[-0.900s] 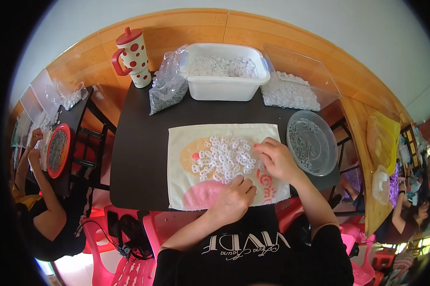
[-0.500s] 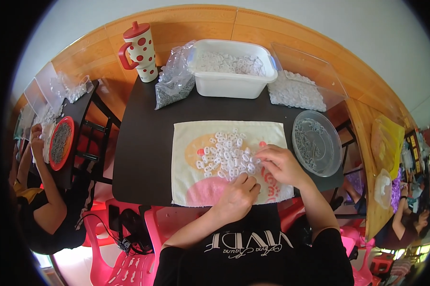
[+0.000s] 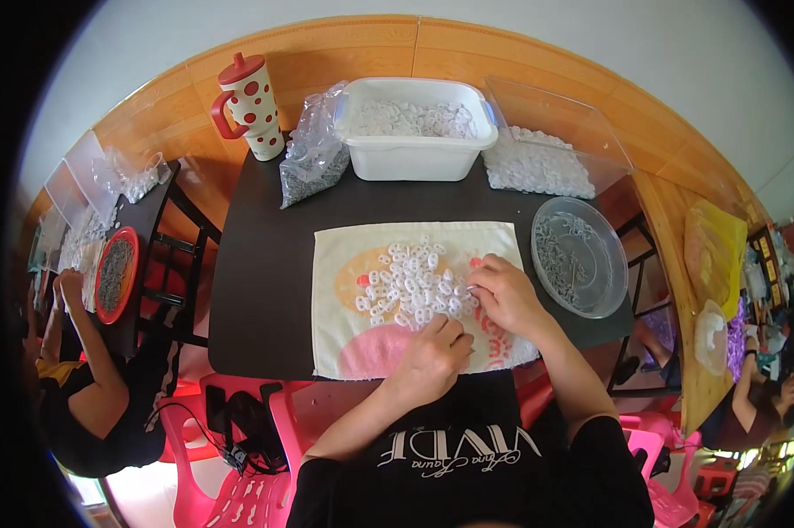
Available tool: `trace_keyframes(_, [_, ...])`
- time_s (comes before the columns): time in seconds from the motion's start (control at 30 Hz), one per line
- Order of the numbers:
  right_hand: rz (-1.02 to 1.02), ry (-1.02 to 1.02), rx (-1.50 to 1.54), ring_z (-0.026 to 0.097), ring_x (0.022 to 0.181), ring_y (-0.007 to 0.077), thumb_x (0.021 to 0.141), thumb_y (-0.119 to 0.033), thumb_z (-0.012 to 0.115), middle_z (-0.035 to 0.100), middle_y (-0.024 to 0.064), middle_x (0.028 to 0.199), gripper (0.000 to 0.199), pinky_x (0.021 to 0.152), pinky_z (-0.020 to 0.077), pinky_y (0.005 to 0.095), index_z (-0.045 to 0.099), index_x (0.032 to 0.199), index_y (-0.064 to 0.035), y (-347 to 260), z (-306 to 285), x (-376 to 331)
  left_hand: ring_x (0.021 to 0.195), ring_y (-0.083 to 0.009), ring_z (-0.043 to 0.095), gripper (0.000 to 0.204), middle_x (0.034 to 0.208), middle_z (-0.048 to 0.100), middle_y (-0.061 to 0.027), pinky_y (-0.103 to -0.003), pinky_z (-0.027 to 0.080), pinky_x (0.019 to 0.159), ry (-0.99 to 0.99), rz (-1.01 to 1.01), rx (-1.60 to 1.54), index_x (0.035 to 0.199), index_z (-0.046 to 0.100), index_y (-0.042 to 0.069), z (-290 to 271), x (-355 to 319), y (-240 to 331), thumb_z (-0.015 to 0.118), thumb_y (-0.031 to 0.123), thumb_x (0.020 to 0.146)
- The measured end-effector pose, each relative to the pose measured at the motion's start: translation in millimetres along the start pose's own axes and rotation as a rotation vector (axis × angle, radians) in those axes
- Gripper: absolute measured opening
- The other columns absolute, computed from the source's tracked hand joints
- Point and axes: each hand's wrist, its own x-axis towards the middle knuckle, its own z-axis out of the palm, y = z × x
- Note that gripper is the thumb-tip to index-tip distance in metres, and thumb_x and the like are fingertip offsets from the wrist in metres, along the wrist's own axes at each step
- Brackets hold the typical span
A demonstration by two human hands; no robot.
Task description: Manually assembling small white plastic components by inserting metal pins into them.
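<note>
Small white plastic pieces with holes (image 3: 410, 280) lie in a loose pile on a pale, patterned towel (image 3: 331, 255). At the pile's near edge, my left hand (image 3: 434, 356) is closed with its fingers curled; what it holds, if anything, is hidden. My right hand (image 3: 507, 297) pinches at the right edge of the pile, thumb and fingertips together. A tiny pale bit shows at those fingertips, too small to name. To the right of this hand stands a clear round dish (image 3: 601, 273) with small grey parts in it.
Along the back stand a dotted tumbler (image 3: 254, 110), a clear bag of grey parts (image 3: 311, 167), a white tub (image 3: 410, 163) of white pieces and a bag of white pieces (image 3: 537, 165). A person (image 3: 93, 387) works at the left table beside a red plate (image 3: 128, 242).
The view has shifted slightly. My right hand has drawn its fingertips closer together at the pile's edge. My left hand stays curled near the pile.
</note>
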Motion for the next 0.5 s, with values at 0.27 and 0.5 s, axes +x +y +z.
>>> trace_keyframes(0.27, [0.108,0.003,0.675,0.064,0.074,0.0186,0.077,0.016,0.057,0.062,0.0093,0.082,0.02,0.064,0.0504,0.0295,0.063,0.091,0.0019,-33,-16,-25,0.077,-0.0205,0.067,0.024,0.094,0.066,-0.0124,-0.029,0.053,0.064,0.325,-0.257,-0.209,0.104,0.069,-0.004,-5,8,8,0.075,-0.005,0.081])
trace_keyframes(0.5, [-0.029,0.084,0.506,0.064,0.075,0.0283,0.078,0.009,0.067,0.064,0.0101,0.085,0.017,0.065,0.0506,0.0347,0.064,0.091,-0.0016,-35,-33,-38,0.073,-0.0135,0.064,0.018,0.083,0.068,-0.0074,-0.024,0.049,0.064,0.214,-0.287,-0.419,0.101,0.072,-0.001,0,15,10,0.072,-0.006,0.084])
